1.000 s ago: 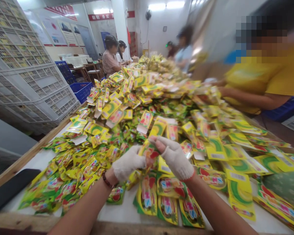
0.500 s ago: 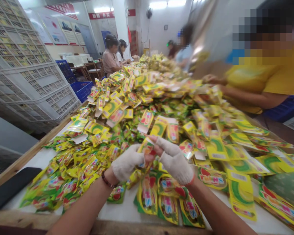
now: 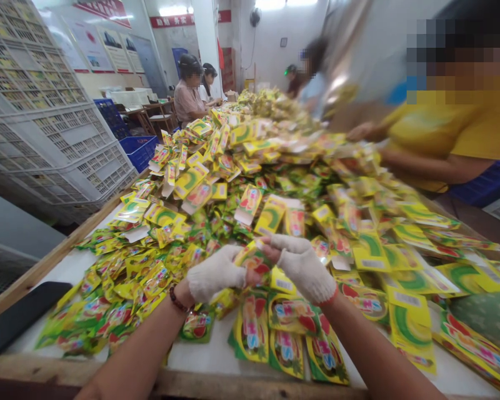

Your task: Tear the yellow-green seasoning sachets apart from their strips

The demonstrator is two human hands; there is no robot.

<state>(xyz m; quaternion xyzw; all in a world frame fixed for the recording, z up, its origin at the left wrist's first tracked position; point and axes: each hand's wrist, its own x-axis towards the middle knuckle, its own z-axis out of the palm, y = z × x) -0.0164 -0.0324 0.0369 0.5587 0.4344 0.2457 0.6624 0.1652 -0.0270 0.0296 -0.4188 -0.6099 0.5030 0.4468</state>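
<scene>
Both my hands wear white fingerless gloves and meet over the front of the table. My left hand is closed round the lower left side of a small yellow box with red fruit printed on it. The fingertips of my right hand pinch its upper right edge. Beneath my hands lie several flat printed pouches in yellow and green. A heap of small shiny sachets spreads to the left, and more yellow cartons, some with open flaps, lie just beyond my hands.
A black phone-like slab lies at the left front corner, inside the wooden table edge. White crates are stacked at left, near a blue crate. A co-worker in yellow sits at right; others work farther back.
My right hand has shifted slightly up and right, its fingertips now higher on the box. The box faces me a little more. At right, the co-worker's hands have moved apart.
</scene>
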